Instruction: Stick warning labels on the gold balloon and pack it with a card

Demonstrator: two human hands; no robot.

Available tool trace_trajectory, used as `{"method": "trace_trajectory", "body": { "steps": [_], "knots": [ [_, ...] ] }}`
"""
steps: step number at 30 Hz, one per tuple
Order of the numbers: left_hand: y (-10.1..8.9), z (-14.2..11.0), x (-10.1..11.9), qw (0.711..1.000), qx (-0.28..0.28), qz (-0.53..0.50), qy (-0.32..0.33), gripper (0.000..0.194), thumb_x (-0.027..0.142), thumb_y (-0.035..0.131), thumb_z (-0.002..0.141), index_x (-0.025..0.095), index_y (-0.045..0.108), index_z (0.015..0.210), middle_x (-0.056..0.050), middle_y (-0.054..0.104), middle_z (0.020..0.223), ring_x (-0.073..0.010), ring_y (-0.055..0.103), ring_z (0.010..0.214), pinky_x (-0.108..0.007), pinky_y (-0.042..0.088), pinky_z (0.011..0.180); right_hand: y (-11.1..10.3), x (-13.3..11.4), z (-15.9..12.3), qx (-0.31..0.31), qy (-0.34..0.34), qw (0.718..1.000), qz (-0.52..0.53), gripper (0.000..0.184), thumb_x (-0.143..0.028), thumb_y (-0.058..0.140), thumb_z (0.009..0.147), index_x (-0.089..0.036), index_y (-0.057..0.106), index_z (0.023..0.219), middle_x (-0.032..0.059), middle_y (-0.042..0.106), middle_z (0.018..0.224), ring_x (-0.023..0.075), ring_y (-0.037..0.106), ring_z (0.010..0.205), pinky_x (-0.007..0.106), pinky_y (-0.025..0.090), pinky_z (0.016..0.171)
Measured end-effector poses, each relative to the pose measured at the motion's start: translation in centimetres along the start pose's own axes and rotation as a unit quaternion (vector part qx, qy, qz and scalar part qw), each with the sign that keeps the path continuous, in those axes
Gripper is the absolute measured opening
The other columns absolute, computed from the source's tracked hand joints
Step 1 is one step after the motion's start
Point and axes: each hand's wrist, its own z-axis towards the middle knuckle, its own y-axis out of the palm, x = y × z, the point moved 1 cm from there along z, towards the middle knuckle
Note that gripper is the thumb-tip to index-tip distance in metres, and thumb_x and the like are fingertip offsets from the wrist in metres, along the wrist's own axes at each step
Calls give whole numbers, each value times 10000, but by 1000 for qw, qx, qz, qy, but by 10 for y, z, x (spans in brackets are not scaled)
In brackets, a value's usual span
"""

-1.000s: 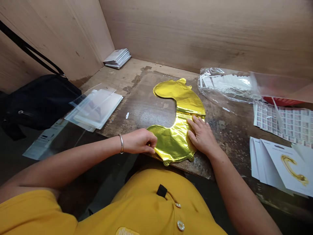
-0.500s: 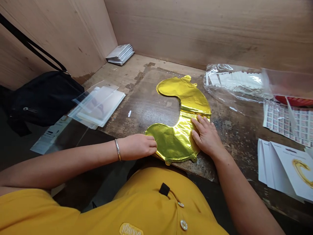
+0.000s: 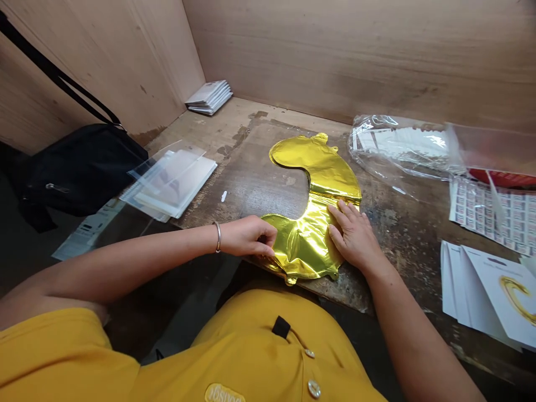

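A flat gold foil balloon point(image 3: 335, 170), curved like a letter C turned backwards, lies on the worn wooden table point(image 3: 259, 190). A crease crosses its middle. My left hand point(image 3: 249, 236) pinches the balloon's lower left edge between thumb and fingers, and the foil there is puckered. On the right side of the foil, just below the crease, my right hand point(image 3: 355, 234) rests flat with its fingers stretched out, pressing on the balloon. Small tabs stick out along the balloon's lower and upper edges.
Clear plastic sleeves point(image 3: 180, 181) lie at left beside a black bag point(image 3: 79, 167). Folded white cards point(image 3: 209, 96) sit in the back corner. To the right are a clear bag of cards point(image 3: 402, 142), a sticker sheet point(image 3: 489, 209) and white cards with a gold C point(image 3: 498, 290).
My left hand has shifted slightly right and up along the balloon's lower left edge, and the foil there has puckered. My right hand stays in place.
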Motion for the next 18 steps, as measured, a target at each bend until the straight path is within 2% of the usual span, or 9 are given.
{"method": "trace_trajectory", "body": {
  "steps": [3,5,7,9,13,16,18],
  "knots": [
    [5,-2,5,995,2,88,54,31,171,618,835,168,644,820,-9,645,769,-129,568,682,-223,391,624,0,0,0,-2,-1,1000,1,496,-386,370,932,-219,459,1391,112,377,1505,322,334,1385,590,300,1089],
    [9,-5,9,979,-14,183,93,79,130,596,842,177,660,844,-30,653,813,-155,588,743,-239,397,642,0,0,0,-4,-2,1000,0,496,-385,367,934,-218,458,1391,111,376,1505,321,330,1388,585,301,1091],
    [13,-9,13,953,-32,279,111,92,149,582,868,169,658,820,-47,646,828,-178,592,775,-255,402,637,0,0,0,-7,0,1000,-2,499,-384,361,936,-210,456,1394,113,371,1508,321,326,1390,577,298,1096],
    [14,-13,13,935,-32,331,125,97,201,577,892,166,652,842,-60,647,901,-195,593,833,-267,421,663,0,0,0,-10,1,1000,-2,501,-383,357,938,-203,456,1395,116,372,1507,324,327,1389,579,296,1096],
    [15,-18,6,924,-2,340,174,119,239,551,920,166,645,922,-77,653,996,-206,582,931,-283,454,758,-2,0,-1,-3,-4,1000,3,495,-382,365,934,-212,463,1389,118,380,1502,330,335,1382,595,309,1082],
    [18,-20,-1,913,18,359,192,170,146,486,931,146,642,862,-82,660,889,-195,579,838,-287,450,722,-3,-2,0,-9,3,1000,1,499,-380,354,936,-207,460,1392,116,375,1506,323,327,1388,575,298,1094],
    [20,-19,-3,921,40,339,187,190,138,485,923,147,633,804,-70,648,811,-179,569,768,-276,436,682,-2,-1,1,-17,10,1000,2,504,-381,348,937,-204,452,1397,113,364,1513,324,317,1393,574,283,1100]
  ]
}}
